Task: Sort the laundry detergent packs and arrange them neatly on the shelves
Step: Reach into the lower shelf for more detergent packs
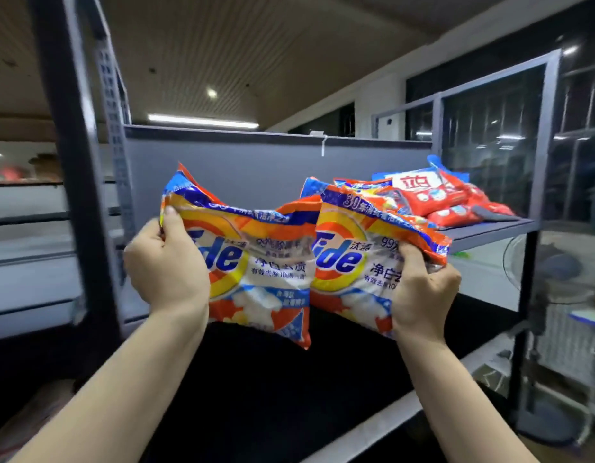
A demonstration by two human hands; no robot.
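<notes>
I hold two orange, yellow and blue Tide detergent packs side by side in front of the grey shelf unit. My left hand [167, 262] grips the left pack [256, 262] by its left edge, thumb on the front. My right hand [423, 289] grips the right pack [356, 259] by its right edge, fingers curled into the plastic. Both packs are upright and touch in the middle. On the upper shelf [489, 230] at the right lie red packs [433, 195] in a loose pile, with another Tide pack [372, 192] beside them.
The shelf's grey back panel [256, 168] stands behind the packs. A dark upright post [75, 182] is at the left and a thinner post [536, 195] at the right. A lower shelf edge [389, 419] runs below. A standing fan [553, 269] is at the right.
</notes>
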